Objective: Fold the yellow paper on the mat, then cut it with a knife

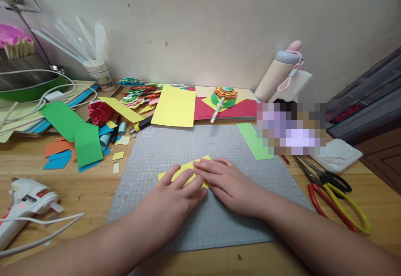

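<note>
Head view: yellow paper lies under left hand (grasp unclear) and unclenched right hand.

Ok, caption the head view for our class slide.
Left hand and right hand rest on yellow paper atop a gray gridded cutting mat.

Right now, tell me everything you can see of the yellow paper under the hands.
The yellow paper is plain and thin-looking, with a straight far edge slanting up to the right. It lies on the gray gridded cutting mat. Fingers of the left hand and right hand rest on it, hiding much of its surface, so I cannot tell whether it is folded.
</note>
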Available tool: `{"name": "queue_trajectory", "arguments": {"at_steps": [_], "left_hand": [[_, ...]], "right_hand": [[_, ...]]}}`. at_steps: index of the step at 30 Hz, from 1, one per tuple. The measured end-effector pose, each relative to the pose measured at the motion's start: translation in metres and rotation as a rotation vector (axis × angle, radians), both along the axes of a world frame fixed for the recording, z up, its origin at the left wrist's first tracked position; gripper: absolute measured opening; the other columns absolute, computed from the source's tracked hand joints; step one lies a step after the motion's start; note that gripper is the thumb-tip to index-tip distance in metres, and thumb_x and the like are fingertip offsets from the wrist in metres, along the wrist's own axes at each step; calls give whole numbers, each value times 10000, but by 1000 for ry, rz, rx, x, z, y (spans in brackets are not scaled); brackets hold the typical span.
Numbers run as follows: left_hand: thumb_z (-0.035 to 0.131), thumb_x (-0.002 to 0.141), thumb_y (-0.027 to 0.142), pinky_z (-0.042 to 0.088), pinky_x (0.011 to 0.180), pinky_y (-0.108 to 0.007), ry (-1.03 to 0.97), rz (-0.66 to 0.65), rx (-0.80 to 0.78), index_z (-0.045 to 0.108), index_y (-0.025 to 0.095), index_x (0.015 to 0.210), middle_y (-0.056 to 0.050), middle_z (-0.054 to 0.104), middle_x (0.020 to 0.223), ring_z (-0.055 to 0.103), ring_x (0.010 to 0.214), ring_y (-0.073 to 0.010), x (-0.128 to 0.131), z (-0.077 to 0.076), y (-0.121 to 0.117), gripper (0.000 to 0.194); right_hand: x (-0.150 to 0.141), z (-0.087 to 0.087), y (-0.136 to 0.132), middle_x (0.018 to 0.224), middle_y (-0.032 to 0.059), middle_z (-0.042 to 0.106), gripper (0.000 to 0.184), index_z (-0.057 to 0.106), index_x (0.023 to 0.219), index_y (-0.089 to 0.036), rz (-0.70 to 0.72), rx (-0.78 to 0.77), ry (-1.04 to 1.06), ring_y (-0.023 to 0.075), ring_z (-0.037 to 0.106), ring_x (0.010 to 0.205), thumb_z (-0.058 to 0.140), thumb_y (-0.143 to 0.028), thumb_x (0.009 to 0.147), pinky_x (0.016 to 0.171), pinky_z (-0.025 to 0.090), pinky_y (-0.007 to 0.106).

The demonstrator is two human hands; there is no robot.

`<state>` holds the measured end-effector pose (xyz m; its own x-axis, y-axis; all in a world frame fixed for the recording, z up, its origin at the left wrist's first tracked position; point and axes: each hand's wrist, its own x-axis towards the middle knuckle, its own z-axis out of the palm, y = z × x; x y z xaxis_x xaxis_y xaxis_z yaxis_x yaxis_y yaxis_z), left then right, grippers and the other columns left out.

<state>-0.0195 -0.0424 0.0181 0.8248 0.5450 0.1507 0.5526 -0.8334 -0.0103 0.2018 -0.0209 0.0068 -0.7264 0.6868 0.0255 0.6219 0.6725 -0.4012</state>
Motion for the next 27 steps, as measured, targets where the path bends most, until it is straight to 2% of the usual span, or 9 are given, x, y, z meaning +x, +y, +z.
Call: {"name": "queue_trajectory", "arguments": {"at_steps": [8,18,27], "left_hand": [[584,856,243,238,1052,-448,21,22,-4,587,245,1060,-18,581,1003,493,1070,-239,-6,0,-4,204],[570,863,218,192,1078,-439,43,76,-25,589,265,1087,-4,559,940,503,999,-227,-24,5,-15,230],[633,808,213,192,1061,-409,4,107,-29,615,306,1090,17,594,901,519,956,-224,-44,7,-23,298]], "right_hand": [[0,2,-1,1500,18,392,483,382,1433,-250,-6,-8,15,183,343,1365,365,-159,959,1081,274,443],[0,3,-1,1503,31,387,492,389,1430,-257,-6,-8,18,186,337,1372,370,-149,950,1078,274,454],[-1,4,-1,1499,27,394,479,406,1419,-247,-13,-10,-4,179,347,1367,362,-143,953,1080,274,447]]}}
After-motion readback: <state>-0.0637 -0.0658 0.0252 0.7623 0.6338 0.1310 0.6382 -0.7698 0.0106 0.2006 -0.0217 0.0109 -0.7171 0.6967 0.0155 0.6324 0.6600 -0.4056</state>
